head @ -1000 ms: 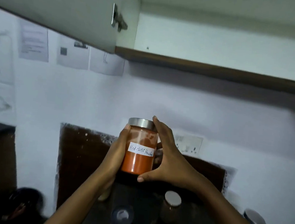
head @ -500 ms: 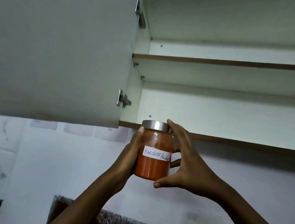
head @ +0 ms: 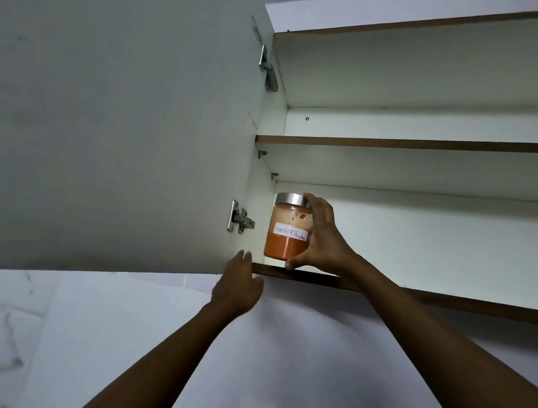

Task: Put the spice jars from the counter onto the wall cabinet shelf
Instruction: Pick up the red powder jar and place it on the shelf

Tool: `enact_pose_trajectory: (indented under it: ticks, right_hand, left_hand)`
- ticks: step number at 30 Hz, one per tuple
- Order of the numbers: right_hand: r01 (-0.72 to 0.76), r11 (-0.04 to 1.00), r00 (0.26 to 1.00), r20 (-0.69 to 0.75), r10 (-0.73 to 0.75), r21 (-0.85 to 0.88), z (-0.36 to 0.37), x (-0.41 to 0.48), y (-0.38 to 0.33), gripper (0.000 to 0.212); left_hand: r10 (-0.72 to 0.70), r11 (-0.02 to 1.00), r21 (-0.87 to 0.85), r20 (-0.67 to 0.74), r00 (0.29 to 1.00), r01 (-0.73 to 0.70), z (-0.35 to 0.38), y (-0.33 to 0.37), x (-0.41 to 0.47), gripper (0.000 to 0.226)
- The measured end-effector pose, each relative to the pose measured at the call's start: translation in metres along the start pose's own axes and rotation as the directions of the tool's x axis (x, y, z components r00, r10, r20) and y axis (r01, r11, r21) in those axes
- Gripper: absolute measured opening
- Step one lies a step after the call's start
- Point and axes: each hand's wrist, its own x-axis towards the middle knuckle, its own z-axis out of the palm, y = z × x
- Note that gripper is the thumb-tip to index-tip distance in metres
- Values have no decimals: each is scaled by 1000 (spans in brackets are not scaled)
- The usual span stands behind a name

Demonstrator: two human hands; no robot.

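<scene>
1. The spice jar [head: 285, 246], with its steel lid [head: 291, 198] on, stands upright at the 9 o'clock end of the wall cabinet's lowest shelf [head: 432, 297], close to the side wall. The shelf's front edge hides the base, so I cannot tell whether it rests on the board or hangs just above it.
2. The right grip [head: 321, 241] is curled round the jar from its 3 o'clock side, fingers at the lid and thumb under the base. The left grip [head: 237, 287] is spread and holds nothing, at the jar's 7 o'clock, by the lower corner of the open door [head: 107, 108].
3. Releasing before the base is fully on the board could tip the jar out over the lip, and the thumb could drag it outward on withdrawal.
4. A one-handed hold on smooth glass may slip. Pushing it toward 9 o'clock could knock the wall beside the hinge [head: 240, 221].
5. Orange-red powder fills roughly the lower half, with dust clinging to the glass above. The label [head: 291, 233] reads "Red chilli Powder".
</scene>
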Motion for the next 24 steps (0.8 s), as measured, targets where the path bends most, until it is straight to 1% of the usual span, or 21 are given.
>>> enact_pose_trajectory:
  ticks: [2,3,4,6,9,11,15,22,24]
  right_hand:
    - [-25,999,999,41,26,-35,13,11,13,126]
    - [-33,998,998,57,36,-55,20,15,19,127]
    - [-42,996,997,64,47,-72,26,18,24,128]
    - [-68,994,995,64,73,-82,36,27,32,129]
    - [-117,992,988,95,121,-45,47,40,39,129]
    - [-126,992,986,105,127,-15,54,48,43,125]
    - [-113,994,992,65,112,8,69,59,50,114]
    - [-140,988,988,61,144,-70,85,61,47,118]
    - [-161,986,985,63,163,-47,85,55,44,122]
  left_hand:
    - [-46,971,239,153,987,8,12,-13,0,73]
    - [-68,947,322,195,978,2,16,-16,0,78]
    - [-78,923,385,217,973,-12,21,-19,0,83]
    - [-68,885,464,208,976,-37,29,-23,0,88]
    - [-19,845,529,160,987,-69,39,-30,-3,95]
    - [26,809,580,129,991,-97,43,-36,-6,100]
    - [46,788,609,89,995,-91,50,-39,-7,107]
    - [45,785,615,58,997,-71,58,-45,-3,114]
    - [48,784,617,49,998,-68,58,-46,-2,115]
